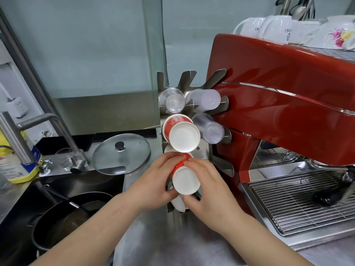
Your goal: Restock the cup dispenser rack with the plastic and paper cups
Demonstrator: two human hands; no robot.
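A steel cup dispenser rack (222, 106) stands on the counter between the sink and the espresso machine. Its upper slots hold a clear plastic cup stack (172, 103), a frosted plastic stack (206, 99) and another clear stack (210, 129). A red paper cup stack (181, 134) lies in a middle-left slot, bottoms toward me. Lower down, both hands grip a second red paper cup stack (185, 181) in the rack: my left hand (153, 181) on its left side, my right hand (209, 189) over its right side and underneath. A white cup (177, 204) shows below it, partly hidden.
A red espresso machine (278, 96) with white mugs (276, 28) on top and a drip grate (299, 204) fills the right. Left are a sink with a black pan (63, 223), a faucet (48, 135), a glass lid (121, 153), a small glass (65, 158) and a yellow bottle (21, 166).
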